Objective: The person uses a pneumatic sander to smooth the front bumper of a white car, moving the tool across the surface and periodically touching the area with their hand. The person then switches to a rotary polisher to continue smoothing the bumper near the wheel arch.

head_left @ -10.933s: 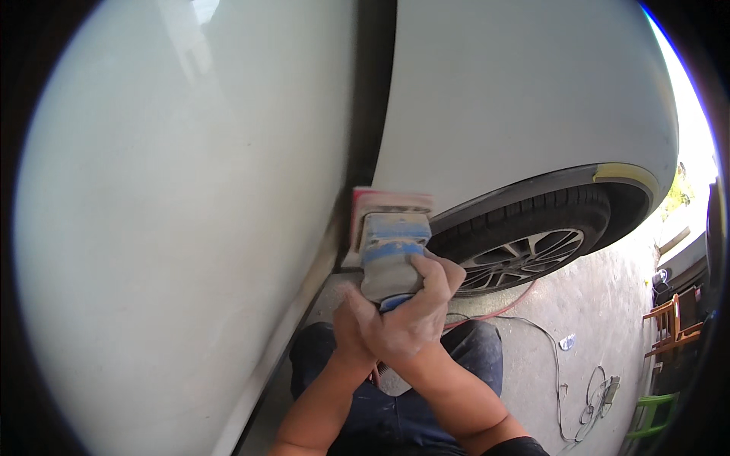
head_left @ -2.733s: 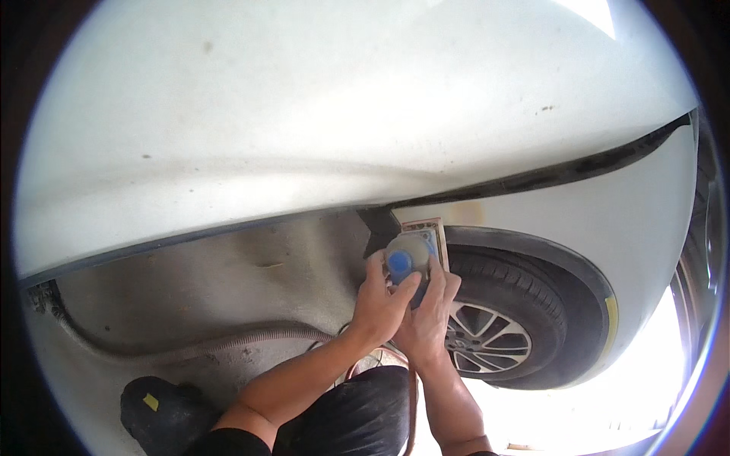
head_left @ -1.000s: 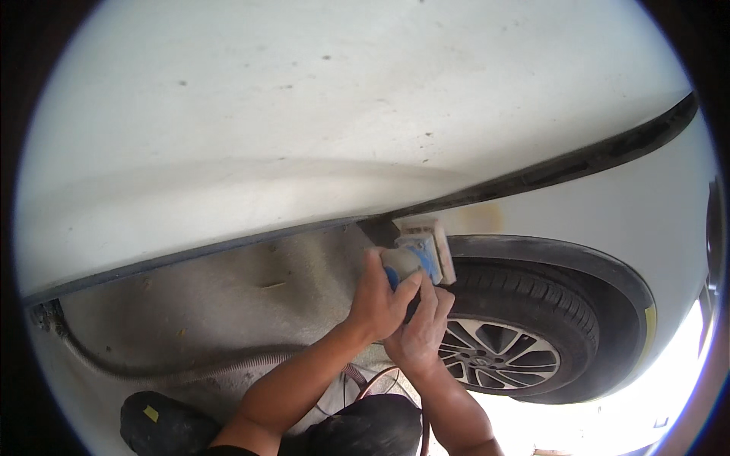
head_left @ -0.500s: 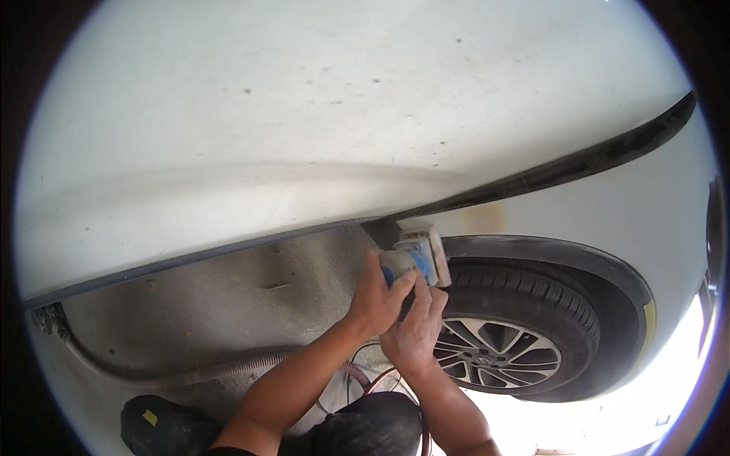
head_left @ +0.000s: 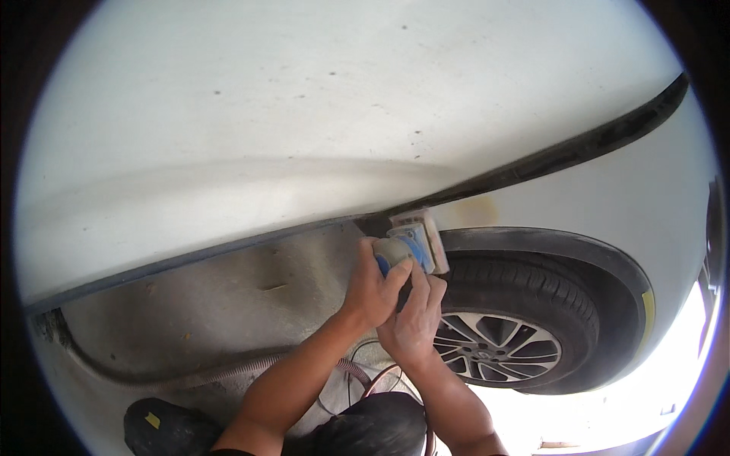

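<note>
Left hand (head_left: 370, 295): it is grasping the sander (head_left: 394, 249) from the left side, with the fingers curled around its grey and blue body.
Right hand (head_left: 413, 319): it is also grasping the sander, from below and right; its fingers lie up along the body, and the two hands are close together.
Sander's place: in front of the lower corner of the white fender (head_left: 601, 186), just beside the arch trim (head_left: 566, 245). The flat sanding pad (head_left: 436, 242) is turned toward the panel; I cannot tell if it is touching.
Wheel arch: this dark hollow contains the tyre (head_left: 544, 290), and inside the tyre sits the spoked rim (head_left: 498, 347), silver and black. A yellow strip (head_left: 648, 315) is on the arch edge, at the right.
Fender surface: a tan patch (head_left: 480, 209) is near the pad, above the trim.
Door: a large white panel (head_left: 228, 167) with small dark spots fills the upper part; a dark gap (head_left: 563, 156) separates it from the fender.
Floor (head_left: 220, 304): grey concrete, on which a ribbed hose (head_left: 236, 370) runs behind the left forearm.
Lower edge: dark clothing (head_left: 372, 427) of the person, and more to left a dark rounded shape (head_left: 179, 429) bearing a small yellow piece (head_left: 153, 420).
</note>
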The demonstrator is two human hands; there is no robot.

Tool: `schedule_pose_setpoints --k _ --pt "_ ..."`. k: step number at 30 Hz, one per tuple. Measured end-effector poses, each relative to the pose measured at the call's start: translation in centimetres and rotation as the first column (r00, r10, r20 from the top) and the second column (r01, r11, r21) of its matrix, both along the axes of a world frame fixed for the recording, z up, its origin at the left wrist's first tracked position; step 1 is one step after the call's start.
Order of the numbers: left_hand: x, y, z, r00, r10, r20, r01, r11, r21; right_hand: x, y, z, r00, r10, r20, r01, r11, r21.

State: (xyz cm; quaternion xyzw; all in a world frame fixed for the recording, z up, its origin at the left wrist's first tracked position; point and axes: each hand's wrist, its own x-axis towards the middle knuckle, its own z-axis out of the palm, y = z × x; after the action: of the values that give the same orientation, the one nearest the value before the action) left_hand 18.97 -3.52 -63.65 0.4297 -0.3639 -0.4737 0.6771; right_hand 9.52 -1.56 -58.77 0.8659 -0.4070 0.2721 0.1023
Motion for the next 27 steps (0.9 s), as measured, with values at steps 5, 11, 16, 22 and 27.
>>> schedule_pose_setpoints --k 5,11,16,22,27 --pt "-1.5 0.2 -1.0 0.998 0.008 0.06 -0.006 0.999 -0.04 -1.2 1.5 -0.6 0.997 -0.069 0.027 0.068 0.997 0.042" --pt "0.5 0.8 0.4 0.999 -0.033 0.035 0.033 0.999 0.011 -0.6 1.1 -0.8 0.999 -0.05 0.018 0.049 0.997 0.056" --pt "0.0 0.9 1.3 0.999 -0.037 0.04 0.039 0.998 -0.057 -0.8 1.1 -0.1 0.999 -0.035 0.012 0.036 0.996 -0.081" --pt "0.5 1.2 1.7 0.995 -0.006 0.098 0.012 0.998 -0.064 -0.5 1.8 0.2 0.998 -0.066 0.012 0.066 0.997 -0.041" --pt "1.0 1.4 3.1 1.0 -0.025 0.012 0.026 0.996 -0.088 0.2 1.2 1.7 1.0 -0.001 0.007 0.002 0.998 -0.065"
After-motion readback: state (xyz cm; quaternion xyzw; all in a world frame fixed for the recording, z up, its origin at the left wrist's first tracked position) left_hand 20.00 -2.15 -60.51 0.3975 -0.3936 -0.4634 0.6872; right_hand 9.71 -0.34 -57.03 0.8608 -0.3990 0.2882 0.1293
